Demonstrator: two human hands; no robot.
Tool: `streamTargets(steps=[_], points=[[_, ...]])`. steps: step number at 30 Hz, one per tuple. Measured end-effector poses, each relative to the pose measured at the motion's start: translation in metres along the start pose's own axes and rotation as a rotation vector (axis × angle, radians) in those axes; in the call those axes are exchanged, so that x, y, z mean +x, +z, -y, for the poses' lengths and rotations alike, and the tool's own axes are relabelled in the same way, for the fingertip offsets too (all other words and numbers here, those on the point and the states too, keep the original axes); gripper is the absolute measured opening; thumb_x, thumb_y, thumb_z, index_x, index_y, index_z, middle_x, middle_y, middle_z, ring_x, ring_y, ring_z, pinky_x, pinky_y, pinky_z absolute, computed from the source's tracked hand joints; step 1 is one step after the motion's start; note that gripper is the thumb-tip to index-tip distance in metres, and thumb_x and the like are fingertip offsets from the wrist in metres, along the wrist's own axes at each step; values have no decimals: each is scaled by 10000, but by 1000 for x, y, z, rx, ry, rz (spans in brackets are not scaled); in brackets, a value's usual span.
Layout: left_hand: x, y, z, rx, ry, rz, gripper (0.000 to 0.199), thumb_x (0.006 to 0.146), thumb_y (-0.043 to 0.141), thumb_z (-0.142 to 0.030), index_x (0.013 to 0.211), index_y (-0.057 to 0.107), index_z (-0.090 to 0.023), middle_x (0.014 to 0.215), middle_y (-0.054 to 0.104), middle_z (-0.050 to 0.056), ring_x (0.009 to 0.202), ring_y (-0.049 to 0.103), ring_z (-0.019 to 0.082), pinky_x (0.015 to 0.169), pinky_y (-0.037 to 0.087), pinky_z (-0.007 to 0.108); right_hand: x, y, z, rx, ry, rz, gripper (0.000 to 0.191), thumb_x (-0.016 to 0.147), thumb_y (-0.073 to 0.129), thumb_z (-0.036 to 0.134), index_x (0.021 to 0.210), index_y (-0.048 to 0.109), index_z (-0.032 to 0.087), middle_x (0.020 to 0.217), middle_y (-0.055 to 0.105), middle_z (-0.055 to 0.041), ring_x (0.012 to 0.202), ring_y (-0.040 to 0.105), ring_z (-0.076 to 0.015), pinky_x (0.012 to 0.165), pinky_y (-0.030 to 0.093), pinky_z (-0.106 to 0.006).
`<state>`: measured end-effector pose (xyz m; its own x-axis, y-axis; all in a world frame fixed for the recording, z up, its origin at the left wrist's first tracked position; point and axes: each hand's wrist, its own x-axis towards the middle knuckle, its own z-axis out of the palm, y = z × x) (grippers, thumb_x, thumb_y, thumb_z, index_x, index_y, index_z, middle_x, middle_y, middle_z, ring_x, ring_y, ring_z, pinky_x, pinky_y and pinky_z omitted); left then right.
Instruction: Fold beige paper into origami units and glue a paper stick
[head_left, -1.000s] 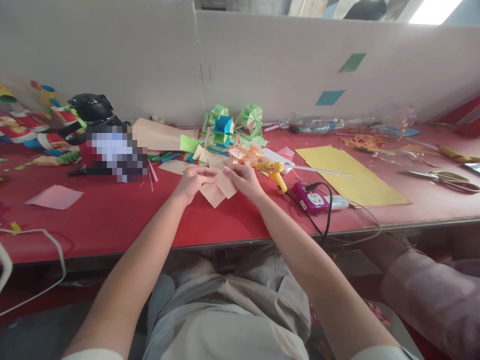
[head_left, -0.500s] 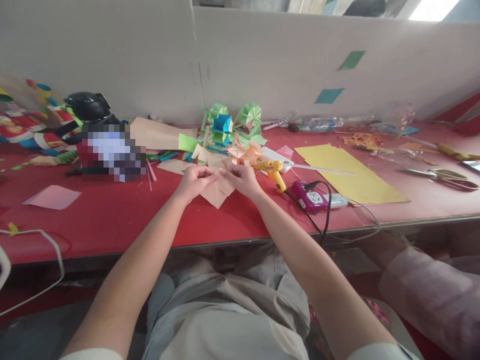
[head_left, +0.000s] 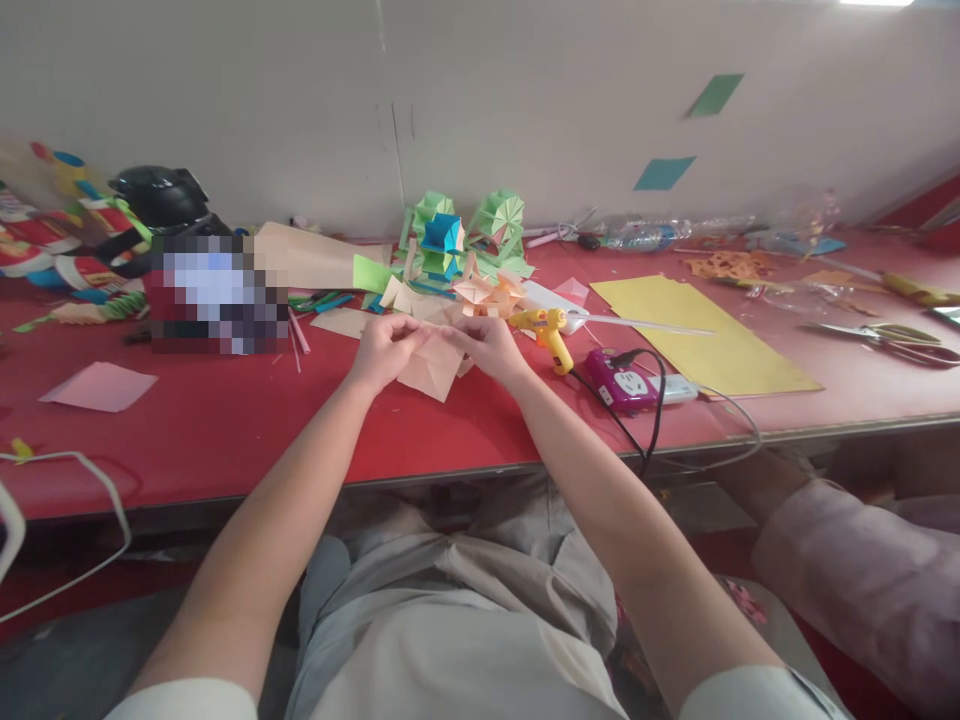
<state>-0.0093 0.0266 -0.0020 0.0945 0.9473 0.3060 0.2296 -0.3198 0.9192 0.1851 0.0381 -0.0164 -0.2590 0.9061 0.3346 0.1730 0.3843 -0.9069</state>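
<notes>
Seen from above, two bare hands meet near the centre of the frame over a red tabletop (head_left: 262, 430). They hold a small, creased sheet of thin beige paper (head_left: 433, 370), one corner pointing down towards the table's front edge. The left hand (head_left: 384, 352) has its thumb and fingers drawn together on the paper's upper left; the right hand (head_left: 491, 350) pinches its upper right the same way. The fingertips nearly meet and hide the top edge, so how firmly they press cannot be told.

A second ago two corners fanned apart below the hands; now one broad panel shows, with a sliver behind it at the right. The layers seem to lie closer together, so the folding looks partway along.

Just beyond the fingers lie loose beige scraps (head_left: 405, 300) and folded peach paper pieces (head_left: 487, 290), which crowd the space behind. Pleated green paper shapes (head_left: 502, 218) stand farther back. A yellow glue gun (head_left: 553, 345) sits just beside the right hand, the likeliest thing to be bumped. Right of it are a purple power socket (head_left: 626, 382) and a large yellow sheet (head_left: 697, 345); open scissors (head_left: 892, 340) lie at far right. A pink paper square (head_left: 101, 387) rests at left.
</notes>
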Motion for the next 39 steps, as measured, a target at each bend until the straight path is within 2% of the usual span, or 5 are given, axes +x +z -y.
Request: streamTargets(steps=[14, 21, 25, 33, 39], points=[[4, -1, 10, -4, 71, -58, 217, 753, 755, -371, 712, 687, -169, 647, 631, 8, 618, 549, 139, 598, 407, 269, 1, 0, -4, 45, -14, 66, 556, 768, 700, 706, 741, 659, 153, 618, 596, -14, 568, 530, -113, 506, 414, -237], [0, -1, 2, 87, 46, 80, 279, 746, 760, -439, 732, 710, -165, 635, 639, 12, 587, 539, 142, 556, 403, 264, -2, -1, -3, 20, -2, 91, 481, 780, 735, 618, 709, 648, 150, 587, 584, -11, 547, 533, -119, 498, 425, -237], [0, 0, 4, 173, 89, -6, 315, 754, 765, -473, 705, 707, -167, 579, 615, 12, 550, 520, 140, 518, 376, 263, -3, 1, 2, 85, 39, 142, 494, 780, 723, 636, 819, 679, 146, 602, 599, -1, 512, 557, -124, 468, 429, -243], [2, -2, 8, -148, -93, 71, 524, 654, 852, -542, 994, 742, -158, 865, 770, 74, 842, 718, 257, 766, 579, 367, 0, -4, 1, 94, -35, -107, 437, 826, 694, 590, 724, 642, 169, 626, 593, 0, 575, 543, -107, 566, 493, -249], [4, -3, 14, -112, -45, -32, 388, 674, 851, -467, 871, 737, -153, 906, 782, 99, 865, 732, 273, 785, 584, 375, -1, -1, 1, 295, 123, -10, 570, 703, 819, 562, 1091, 653, 179, 822, 710, -37, 727, 682, -170, 654, 596, -294]])
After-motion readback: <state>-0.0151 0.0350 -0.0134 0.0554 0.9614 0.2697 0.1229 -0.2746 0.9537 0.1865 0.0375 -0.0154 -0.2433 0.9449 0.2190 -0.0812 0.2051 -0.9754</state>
